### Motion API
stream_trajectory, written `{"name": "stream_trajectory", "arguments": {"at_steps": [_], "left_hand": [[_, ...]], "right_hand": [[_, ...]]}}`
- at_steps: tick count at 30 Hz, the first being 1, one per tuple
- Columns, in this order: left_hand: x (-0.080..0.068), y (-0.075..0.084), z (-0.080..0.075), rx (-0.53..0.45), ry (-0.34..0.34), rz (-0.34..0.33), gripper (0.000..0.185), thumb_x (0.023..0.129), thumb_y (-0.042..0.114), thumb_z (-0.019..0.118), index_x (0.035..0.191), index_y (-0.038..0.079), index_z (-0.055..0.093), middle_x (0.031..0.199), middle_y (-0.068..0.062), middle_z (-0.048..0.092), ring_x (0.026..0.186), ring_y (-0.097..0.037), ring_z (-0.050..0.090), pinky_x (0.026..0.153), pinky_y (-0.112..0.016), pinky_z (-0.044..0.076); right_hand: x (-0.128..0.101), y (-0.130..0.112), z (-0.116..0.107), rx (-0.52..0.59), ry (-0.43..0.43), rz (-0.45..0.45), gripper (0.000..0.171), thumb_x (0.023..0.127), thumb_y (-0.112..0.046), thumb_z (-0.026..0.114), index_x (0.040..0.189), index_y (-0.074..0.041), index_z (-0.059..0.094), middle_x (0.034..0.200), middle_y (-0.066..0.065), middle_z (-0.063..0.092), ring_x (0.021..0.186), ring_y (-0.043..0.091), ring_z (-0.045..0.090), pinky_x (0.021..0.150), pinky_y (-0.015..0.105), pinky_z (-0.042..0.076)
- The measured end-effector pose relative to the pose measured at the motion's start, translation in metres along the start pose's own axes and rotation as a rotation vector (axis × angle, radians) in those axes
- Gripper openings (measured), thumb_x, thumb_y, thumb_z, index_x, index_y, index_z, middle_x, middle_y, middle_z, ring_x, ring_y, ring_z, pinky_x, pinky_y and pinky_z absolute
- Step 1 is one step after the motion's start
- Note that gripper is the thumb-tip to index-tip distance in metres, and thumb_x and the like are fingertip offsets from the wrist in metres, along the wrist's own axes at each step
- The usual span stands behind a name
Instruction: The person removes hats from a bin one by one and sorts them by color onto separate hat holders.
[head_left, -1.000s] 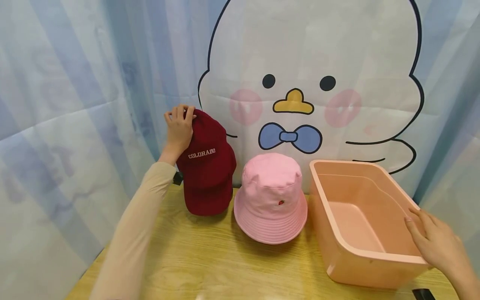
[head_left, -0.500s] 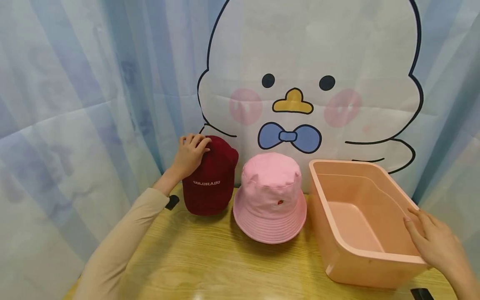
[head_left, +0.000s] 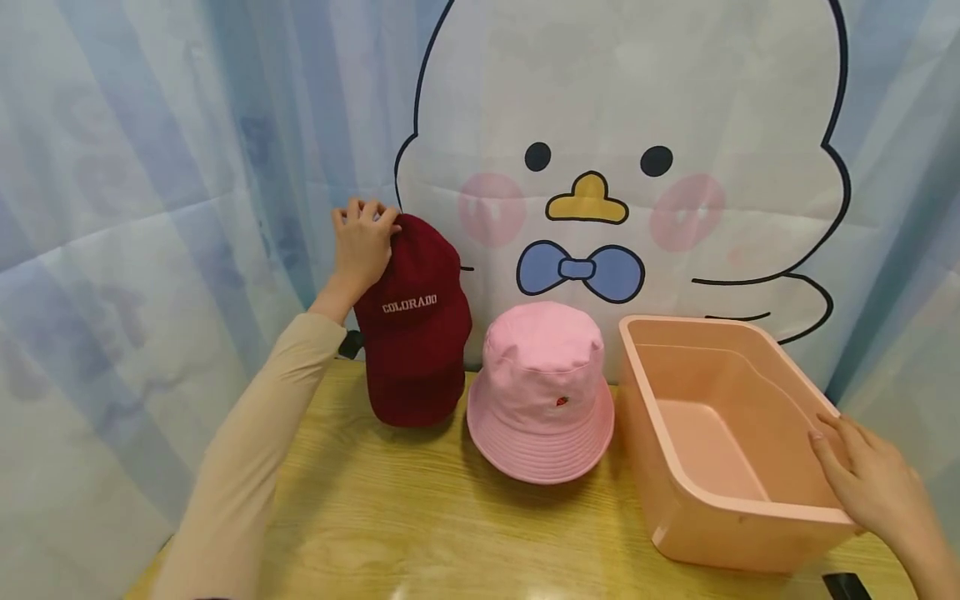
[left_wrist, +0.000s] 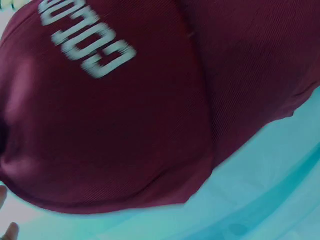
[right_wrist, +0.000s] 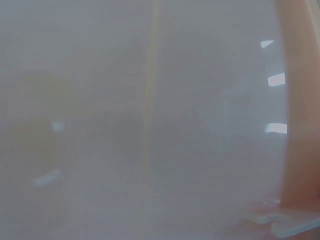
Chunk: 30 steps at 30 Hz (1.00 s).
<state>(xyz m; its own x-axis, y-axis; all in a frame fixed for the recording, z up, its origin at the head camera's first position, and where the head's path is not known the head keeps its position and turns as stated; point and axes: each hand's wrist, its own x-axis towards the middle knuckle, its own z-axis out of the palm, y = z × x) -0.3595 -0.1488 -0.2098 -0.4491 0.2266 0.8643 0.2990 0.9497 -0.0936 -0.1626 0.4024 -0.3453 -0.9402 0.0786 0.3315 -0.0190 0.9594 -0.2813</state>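
Left hand (head_left: 362,242) is gripping the red cap (head_left: 415,325) by its crown, fingers curled over the top, holding it upright at 10 o'clock on the table (head_left: 420,533), bill touching the wood. Right hand (head_left: 870,483) is resting on the bin (head_left: 675,500) rim at 4 o'clock, fingers relaxed. Looks like the pick-up step; next it'd need carrying over the pink hat (head_left: 542,392) into the bin.

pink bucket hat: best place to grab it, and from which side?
Probably the crown top of the pink bucket hat, pinched from above. It sits brim-down on the table, and the crown is soft and clear overhead, while the maroon cap and pink tub crowd its sides.
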Motion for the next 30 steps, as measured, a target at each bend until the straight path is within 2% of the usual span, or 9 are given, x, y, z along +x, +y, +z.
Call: {"name": "stream_trajectory", "arguments": {"at_steps": [6, 10, 13, 16, 18, 21, 24, 27, 30], "left_hand": [[0.017, -0.005, 0.012, 0.01, 0.155, -0.104, 0.029, 0.097, 0.021, 0.031, 0.105, 0.007, 0.055, 0.102, -0.016, 0.05, 0.091, -0.036, 0.041, 0.075, -0.047, 0.025], [0.01, -0.003, 0.028, 0.051, 0.233, -0.122, 0.034, 0.098, 0.023, 0.027, 0.107, 0.009, 0.057, 0.103, -0.014, 0.052, 0.089, -0.034, 0.042, 0.074, -0.046, 0.027], [-0.003, 0.0, 0.041, 0.057, 0.247, -0.087, 0.03, 0.097, 0.024, 0.032, 0.105, 0.01, 0.057, 0.102, -0.013, 0.052, 0.087, -0.033, 0.043, 0.074, -0.045, 0.029], [-0.02, 0.005, 0.049, 0.002, 0.218, -0.005, 0.025, 0.095, 0.024, 0.039, 0.104, 0.009, 0.058, 0.102, -0.013, 0.053, 0.087, -0.033, 0.044, 0.074, -0.045, 0.03], [-0.033, 0.009, 0.049, -0.05, 0.182, 0.08, 0.023, 0.092, 0.023, 0.044, 0.104, 0.01, 0.059, 0.101, -0.013, 0.054, 0.087, -0.033, 0.045, 0.074, -0.045, 0.031], [-0.053, 0.014, 0.044, -0.135, 0.099, 0.221, 0.019, 0.089, 0.02, 0.051, 0.103, 0.01, 0.061, 0.099, -0.013, 0.056, 0.085, -0.031, 0.046, 0.071, -0.044, 0.032], [-0.069, 0.016, 0.036, -0.184, 0.025, 0.295, 0.018, 0.085, 0.016, 0.057, 0.101, 0.01, 0.063, 0.097, -0.013, 0.056, 0.083, -0.03, 0.046, 0.069, -0.043, 0.032], [-0.076, 0.017, 0.027, -0.181, -0.059, 0.256, 0.018, 0.085, 0.016, 0.058, 0.101, 0.01, 0.063, 0.099, -0.013, 0.054, 0.085, -0.03, 0.046, 0.069, -0.043, 0.034], [-0.077, 0.022, 0.015, -0.144, -0.209, 0.125, 0.016, 0.088, 0.017, 0.055, 0.1, 0.01, 0.062, 0.101, -0.014, 0.051, 0.088, -0.031, 0.045, 0.072, -0.045, 0.036]], "right_hand": [[0.0, 0.001, 0.0, 0.0, 0.009, -0.012, 0.055, 0.097, -0.034, 0.03, 0.13, 0.009, 0.033, 0.126, 0.041, 0.031, 0.103, 0.058, 0.032, 0.078, 0.067, 0.026], [-0.001, 0.002, 0.001, 0.003, 0.02, -0.017, 0.054, 0.097, -0.033, 0.03, 0.13, 0.009, 0.034, 0.126, 0.041, 0.031, 0.103, 0.058, 0.032, 0.078, 0.067, 0.026], [-0.001, 0.003, 0.001, -0.001, 0.027, -0.017, 0.054, 0.097, -0.034, 0.03, 0.13, 0.009, 0.034, 0.126, 0.041, 0.032, 0.103, 0.058, 0.033, 0.078, 0.067, 0.026], [-0.001, 0.003, 0.002, -0.001, 0.029, -0.016, 0.054, 0.097, -0.034, 0.031, 0.13, 0.009, 0.034, 0.125, 0.041, 0.032, 0.102, 0.058, 0.033, 0.078, 0.067, 0.026], [-0.001, 0.003, 0.003, 0.003, 0.027, -0.016, 0.054, 0.096, -0.034, 0.031, 0.129, 0.009, 0.035, 0.125, 0.041, 0.033, 0.102, 0.058, 0.033, 0.077, 0.067, 0.026], [-0.001, 0.003, 0.003, 0.012, 0.032, -0.021, 0.053, 0.096, -0.032, 0.032, 0.128, 0.01, 0.036, 0.124, 0.041, 0.033, 0.101, 0.058, 0.034, 0.075, 0.068, 0.027], [0.0, 0.003, 0.004, 0.014, 0.037, -0.024, 0.053, 0.096, -0.032, 0.033, 0.128, 0.011, 0.036, 0.124, 0.041, 0.033, 0.101, 0.058, 0.033, 0.076, 0.068, 0.027], [0.0, 0.003, 0.003, 0.014, 0.043, -0.032, 0.053, 0.096, -0.032, 0.032, 0.127, 0.011, 0.036, 0.124, 0.041, 0.033, 0.101, 0.058, 0.033, 0.077, 0.067, 0.026], [-0.001, 0.003, 0.002, 0.015, 0.041, -0.038, 0.052, 0.096, -0.031, 0.032, 0.127, 0.01, 0.036, 0.124, 0.041, 0.033, 0.102, 0.058, 0.033, 0.078, 0.067, 0.026]]}}
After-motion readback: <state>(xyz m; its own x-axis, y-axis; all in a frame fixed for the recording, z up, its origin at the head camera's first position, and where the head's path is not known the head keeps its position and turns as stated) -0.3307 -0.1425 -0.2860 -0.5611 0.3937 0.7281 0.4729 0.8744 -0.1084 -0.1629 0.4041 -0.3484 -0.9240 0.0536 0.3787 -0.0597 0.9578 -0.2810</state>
